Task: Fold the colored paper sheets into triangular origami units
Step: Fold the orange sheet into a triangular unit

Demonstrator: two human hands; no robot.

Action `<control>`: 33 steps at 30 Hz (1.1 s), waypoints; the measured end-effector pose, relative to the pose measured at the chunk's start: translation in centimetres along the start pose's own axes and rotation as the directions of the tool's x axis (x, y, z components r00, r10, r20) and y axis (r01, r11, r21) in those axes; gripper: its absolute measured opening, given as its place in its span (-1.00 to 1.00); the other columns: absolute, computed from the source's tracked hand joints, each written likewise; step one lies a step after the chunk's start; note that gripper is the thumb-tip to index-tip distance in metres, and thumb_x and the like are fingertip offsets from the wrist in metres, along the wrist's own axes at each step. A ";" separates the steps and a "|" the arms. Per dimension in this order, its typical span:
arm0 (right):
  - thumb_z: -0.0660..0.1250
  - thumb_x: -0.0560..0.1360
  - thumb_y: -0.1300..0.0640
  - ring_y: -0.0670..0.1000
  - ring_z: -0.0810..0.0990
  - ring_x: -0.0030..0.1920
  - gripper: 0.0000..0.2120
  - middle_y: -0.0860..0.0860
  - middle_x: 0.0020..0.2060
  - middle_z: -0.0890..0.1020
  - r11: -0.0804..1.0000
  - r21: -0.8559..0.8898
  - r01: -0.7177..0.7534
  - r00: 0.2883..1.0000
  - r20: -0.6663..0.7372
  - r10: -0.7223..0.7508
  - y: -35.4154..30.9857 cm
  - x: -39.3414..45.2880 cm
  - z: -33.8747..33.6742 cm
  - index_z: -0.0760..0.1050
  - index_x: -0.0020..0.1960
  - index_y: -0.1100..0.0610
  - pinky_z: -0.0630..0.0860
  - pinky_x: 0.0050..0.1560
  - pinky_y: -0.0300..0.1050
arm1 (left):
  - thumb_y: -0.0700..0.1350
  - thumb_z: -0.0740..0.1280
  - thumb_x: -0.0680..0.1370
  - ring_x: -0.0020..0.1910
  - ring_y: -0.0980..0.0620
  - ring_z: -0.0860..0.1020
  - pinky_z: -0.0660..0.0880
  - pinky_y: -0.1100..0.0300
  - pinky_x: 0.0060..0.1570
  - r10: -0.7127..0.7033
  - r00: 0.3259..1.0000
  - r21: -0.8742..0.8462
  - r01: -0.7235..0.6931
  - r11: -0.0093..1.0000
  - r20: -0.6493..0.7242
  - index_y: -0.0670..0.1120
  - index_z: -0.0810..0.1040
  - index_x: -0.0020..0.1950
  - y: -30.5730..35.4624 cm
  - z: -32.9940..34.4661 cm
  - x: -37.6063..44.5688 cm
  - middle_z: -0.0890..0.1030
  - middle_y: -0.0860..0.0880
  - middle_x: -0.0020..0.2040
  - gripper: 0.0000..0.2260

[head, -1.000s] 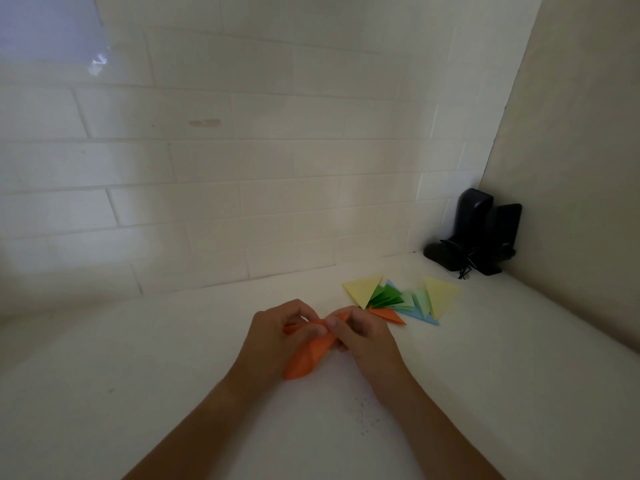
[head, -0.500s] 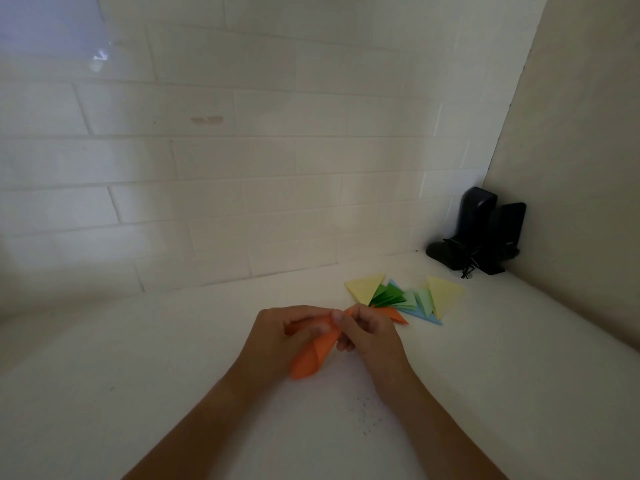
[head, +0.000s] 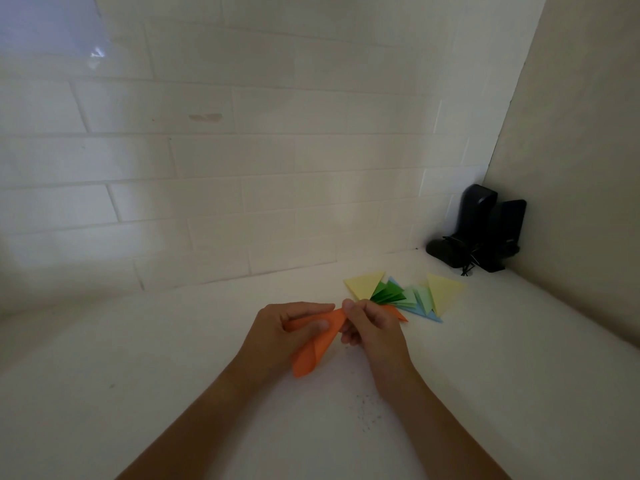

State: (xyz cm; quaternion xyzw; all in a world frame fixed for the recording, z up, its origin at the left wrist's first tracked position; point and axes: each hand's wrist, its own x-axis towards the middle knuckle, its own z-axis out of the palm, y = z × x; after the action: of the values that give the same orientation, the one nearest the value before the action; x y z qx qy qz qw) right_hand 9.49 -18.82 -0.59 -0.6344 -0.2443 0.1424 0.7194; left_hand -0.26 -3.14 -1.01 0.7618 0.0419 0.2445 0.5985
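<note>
Since 1 s ago both hands w/ the folded orange paper strip (head: 320, 341) drifted slightly right. Left hand (head: 277, 332) grips its upper part, right hand (head: 372, 327) pinches the top end, just above the white surface (head: 173, 393). Tip: align edges before creasing firmly.

It looks like a home corner, likely a kitchen or utility counter: a white counter (head: 138, 393) meets a white brick-tiled wall (head: 242, 150) across the frame's upper half, a plain beige wall (head: 581, 168) closes the right, and small black speakers (head: 485, 230) stand in the corner.
</note>
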 end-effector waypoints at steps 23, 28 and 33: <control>0.35 0.64 0.08 -0.04 0.55 -0.34 -0.65 0.08 -0.40 0.58 0.996 -0.075 0.042 0.999 -0.006 -0.043 0.0 -0.1 0.1 0.51 -0.21 0.31 0.46 -0.26 -0.23 | -0.28 0.42 0.60 0.09 0.07 0.71 0.56 0.27 0.03 -0.037 0.998 -0.035 0.039 0.999 0.059 -0.08 0.72 0.21 0.5 0.1 0.0 0.76 0.01 0.08 -0.77; 0.38 0.61 0.10 -0.04 0.53 -0.35 -0.72 0.06 -0.42 0.58 0.996 -0.093 0.019 0.998 0.068 -0.012 0.1 0.0 0.0 0.54 -0.24 0.18 0.44 -0.27 -0.26 | -0.32 0.44 0.57 0.08 0.05 0.71 0.55 0.30 0.03 -0.001 0.997 -0.036 0.003 0.999 0.073 -0.12 0.72 0.20 0.6 0.2 0.0 0.76 0.00 0.08 -0.76; 0.40 0.60 0.13 -0.02 0.53 -0.38 -0.72 0.06 -0.42 0.58 0.998 -0.055 0.020 0.999 0.033 -0.018 0.3 0.2 -0.1 0.53 -0.22 0.27 0.45 -0.30 -0.27 | -0.23 0.48 0.56 -0.10 0.09 0.67 0.55 0.27 -0.10 -0.035 0.998 -0.003 0.035 0.999 0.046 -0.06 0.73 0.15 0.5 -0.1 0.1 0.75 -0.01 0.01 -0.81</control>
State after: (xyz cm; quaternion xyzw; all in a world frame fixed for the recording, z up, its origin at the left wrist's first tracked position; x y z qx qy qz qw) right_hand 9.70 -18.73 -0.86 -0.6495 -0.2659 0.1391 0.6987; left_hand -0.30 -3.19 -0.54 0.7650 0.0410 0.2167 0.6050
